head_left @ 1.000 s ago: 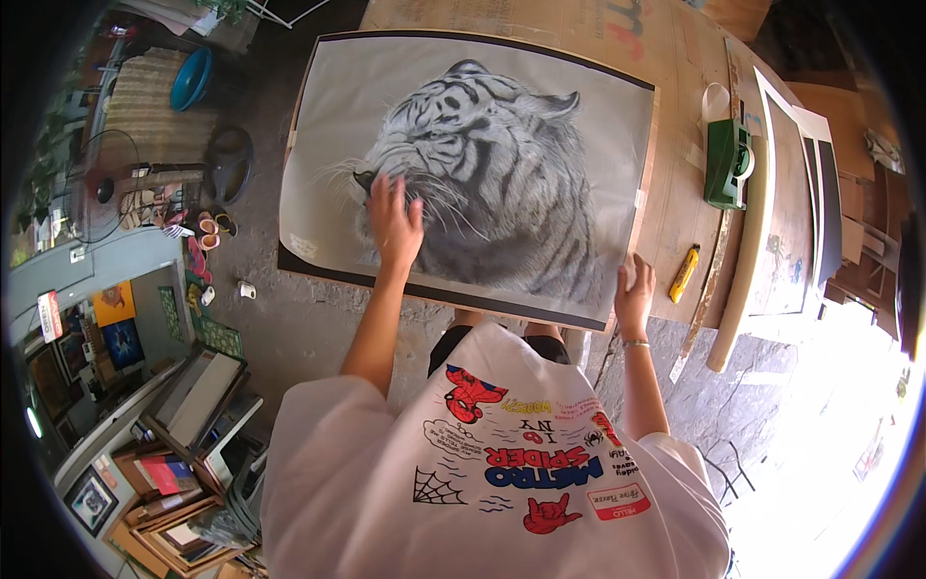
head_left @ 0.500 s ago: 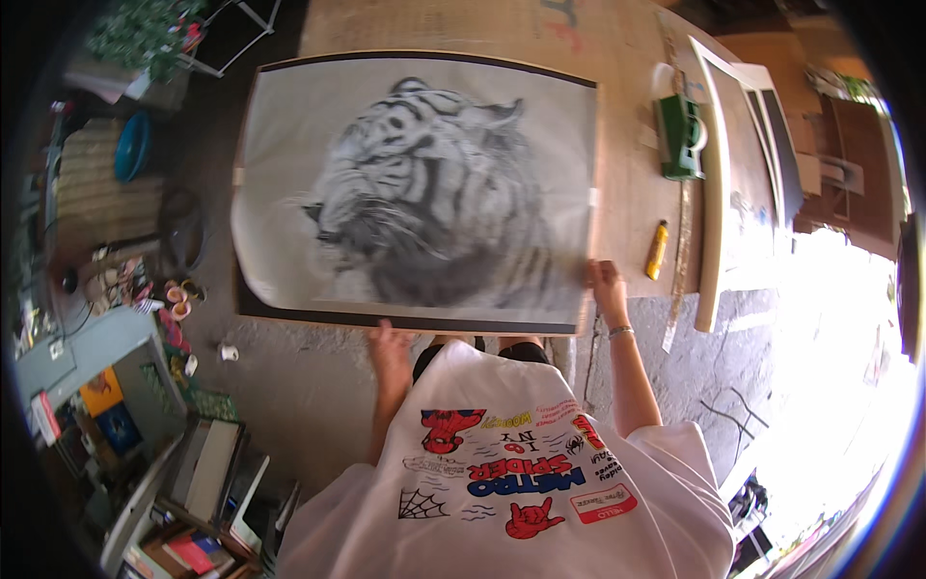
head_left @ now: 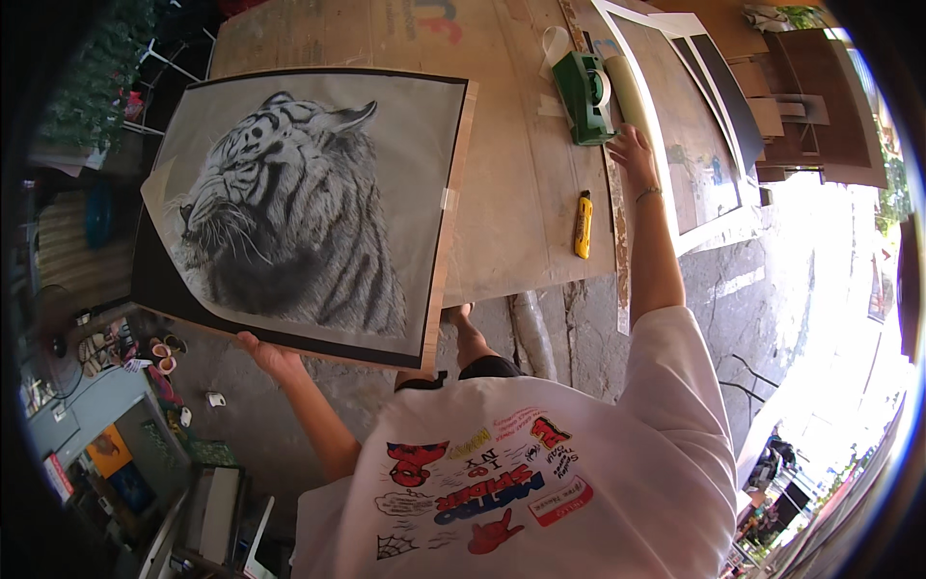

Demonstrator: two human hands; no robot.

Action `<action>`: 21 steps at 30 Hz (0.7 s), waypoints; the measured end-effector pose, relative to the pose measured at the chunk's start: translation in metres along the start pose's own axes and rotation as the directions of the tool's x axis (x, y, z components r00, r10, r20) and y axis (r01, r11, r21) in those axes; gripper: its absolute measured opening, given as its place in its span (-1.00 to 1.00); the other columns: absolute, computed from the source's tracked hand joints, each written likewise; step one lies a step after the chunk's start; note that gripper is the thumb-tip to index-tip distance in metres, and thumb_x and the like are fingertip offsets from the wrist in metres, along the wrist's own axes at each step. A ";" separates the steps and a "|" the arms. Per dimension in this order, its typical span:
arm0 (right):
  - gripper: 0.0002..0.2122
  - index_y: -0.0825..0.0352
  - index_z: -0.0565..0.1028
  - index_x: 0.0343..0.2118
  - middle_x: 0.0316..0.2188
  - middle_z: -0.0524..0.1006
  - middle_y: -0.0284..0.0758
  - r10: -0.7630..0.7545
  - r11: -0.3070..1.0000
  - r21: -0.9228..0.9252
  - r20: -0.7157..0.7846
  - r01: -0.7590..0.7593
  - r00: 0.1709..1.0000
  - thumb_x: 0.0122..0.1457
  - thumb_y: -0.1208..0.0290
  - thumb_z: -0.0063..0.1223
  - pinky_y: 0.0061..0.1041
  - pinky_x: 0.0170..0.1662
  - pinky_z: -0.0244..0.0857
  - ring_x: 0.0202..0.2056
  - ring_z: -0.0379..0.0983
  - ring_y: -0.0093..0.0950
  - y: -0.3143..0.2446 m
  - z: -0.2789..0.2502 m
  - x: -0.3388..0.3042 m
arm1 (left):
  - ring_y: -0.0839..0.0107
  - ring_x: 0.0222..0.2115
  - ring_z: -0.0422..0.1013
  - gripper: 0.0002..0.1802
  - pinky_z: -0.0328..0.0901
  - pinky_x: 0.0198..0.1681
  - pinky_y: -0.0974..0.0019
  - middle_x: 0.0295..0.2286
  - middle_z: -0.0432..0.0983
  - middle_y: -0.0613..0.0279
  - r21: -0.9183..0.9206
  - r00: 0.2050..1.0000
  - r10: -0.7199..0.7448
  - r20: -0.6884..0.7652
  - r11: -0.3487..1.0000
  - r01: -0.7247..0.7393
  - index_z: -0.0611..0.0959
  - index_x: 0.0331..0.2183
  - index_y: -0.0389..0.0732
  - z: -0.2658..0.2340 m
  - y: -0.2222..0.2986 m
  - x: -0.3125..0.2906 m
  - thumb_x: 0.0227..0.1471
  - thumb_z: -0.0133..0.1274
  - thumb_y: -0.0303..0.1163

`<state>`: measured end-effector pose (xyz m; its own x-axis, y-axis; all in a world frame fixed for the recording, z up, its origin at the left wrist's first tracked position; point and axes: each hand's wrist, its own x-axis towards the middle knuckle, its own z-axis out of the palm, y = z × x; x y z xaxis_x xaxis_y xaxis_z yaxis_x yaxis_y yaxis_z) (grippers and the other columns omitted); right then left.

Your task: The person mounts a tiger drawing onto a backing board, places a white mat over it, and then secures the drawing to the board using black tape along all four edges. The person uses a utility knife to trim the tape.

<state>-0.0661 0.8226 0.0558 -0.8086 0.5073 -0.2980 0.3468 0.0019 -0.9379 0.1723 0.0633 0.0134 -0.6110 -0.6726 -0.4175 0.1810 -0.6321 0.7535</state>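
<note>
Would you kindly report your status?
Left hand at near edge of black-edged grey tiger picture; right hand beside green tape dispenser, grip unclear; slim yellow cutter lying right of picture.

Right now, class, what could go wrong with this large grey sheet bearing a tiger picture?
The large grey tiger-picture sheet could crease where its lower-left corner curls off the flat black backing board. The board overhangs the brown table with only the left hand at its near edge, so it might tip.
</note>
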 end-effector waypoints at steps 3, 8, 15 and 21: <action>-0.62 0.30 0.46 0.14 -0.04 0.55 -0.26 0.151 0.977 -0.178 0.204 -0.115 0.967 0.43 0.13 0.01 -0.46 -0.20 0.52 -0.17 0.64 -0.37 -0.005 -0.002 0.027 | 0.15 0.13 0.39 -0.25 0.26 0.28 0.04 0.17 0.44 0.09 -0.068 0.988 -0.022 0.155 0.997 0.033 0.40 0.26 -0.24 -0.015 0.021 0.002 0.26 0.11 0.07; -0.67 0.31 0.49 0.09 -0.02 0.56 -0.28 0.213 0.977 -0.066 0.305 -0.202 0.928 0.37 0.25 0.12 -0.46 -0.11 0.58 -0.16 0.64 -0.33 -0.013 -0.006 0.040 | 0.11 0.12 0.39 -0.26 0.24 0.26 0.04 0.17 0.44 0.08 0.017 0.983 -0.085 0.166 0.996 0.083 0.41 0.25 -0.25 -0.049 0.082 0.003 0.29 0.07 0.09; -0.71 0.35 0.53 0.01 -0.03 0.56 -0.30 0.098 0.907 0.371 0.272 -0.198 0.957 0.31 0.32 0.22 -0.42 -0.10 0.58 -0.17 0.62 -0.33 0.007 -0.009 0.012 | 0.11 0.18 0.34 -0.29 0.19 0.26 0.06 0.21 0.40 0.10 0.369 0.983 -0.169 -0.068 0.912 0.182 0.38 0.28 -0.28 -0.068 0.097 0.047 0.33 0.03 0.03; -0.83 0.15 0.68 -0.23 -0.02 0.49 -0.25 -0.506 0.287 -0.957 -0.175 -0.026 0.844 0.22 0.29 0.09 -0.11 0.15 0.26 0.10 0.36 -0.16 0.046 0.006 -0.009 | 0.18 0.14 0.38 -0.37 0.26 0.22 0.11 0.17 0.44 0.13 0.333 0.883 -0.454 0.124 0.857 0.394 0.42 0.26 -0.23 -0.092 0.105 0.096 0.37 -0.02 -0.01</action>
<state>-0.0462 0.8130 0.0139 -0.7753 0.5781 0.2545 0.5756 0.8125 -0.0920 0.2033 -0.1031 0.0055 -0.7170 -0.2592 -0.6471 -0.3417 -0.6785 0.6503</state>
